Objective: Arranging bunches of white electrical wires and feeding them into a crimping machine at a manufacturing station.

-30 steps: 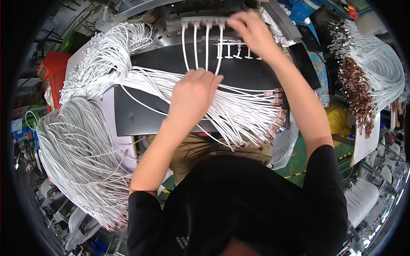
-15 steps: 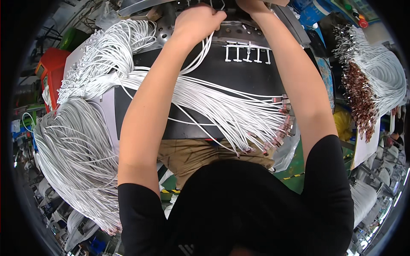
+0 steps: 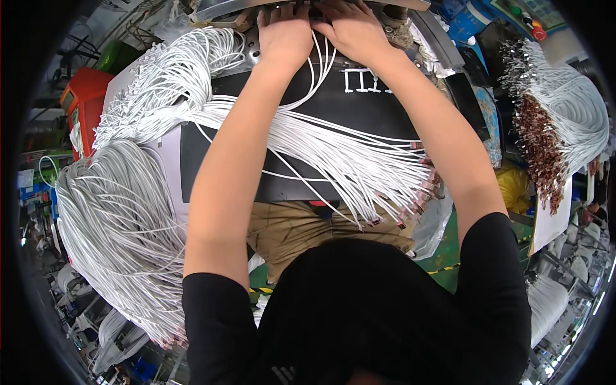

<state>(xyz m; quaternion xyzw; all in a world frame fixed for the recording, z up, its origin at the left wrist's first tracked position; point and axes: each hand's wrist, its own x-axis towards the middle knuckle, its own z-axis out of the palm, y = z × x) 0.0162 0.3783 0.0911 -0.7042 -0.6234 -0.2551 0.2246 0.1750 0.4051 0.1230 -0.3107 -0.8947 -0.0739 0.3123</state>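
Both my hands reach to the metal machine at the top of the view. My left hand (image 3: 286, 37) lies palm down there, its fingers stretched forward and apart. Close beside it, my right hand (image 3: 354, 33) also has its fingers spread forward; the fingertips of both are partly hidden at the machine's edge. Several white cables (image 3: 321, 67) run up between the hands into the machine. They come from a white cable bundle (image 3: 321, 151) fanned across the black work surface (image 3: 301, 187), with USB-type plugs at its right end. A white moulded strip (image 3: 359, 81) lies partly behind my right forearm.
A coiled white cable heap (image 3: 186, 64) lies at the upper left, and a large grey-white cable bundle (image 3: 115, 237) hangs below it. A red box-shaped unit (image 3: 83, 102) stands at far left. More cables with copper-coloured ends (image 3: 539, 147) lie on the right.
My right hand has moved left, close beside my left hand. The left hand has gone from a closed grip on the cables to outstretched fingers. My right forearm now covers part of the white strip.
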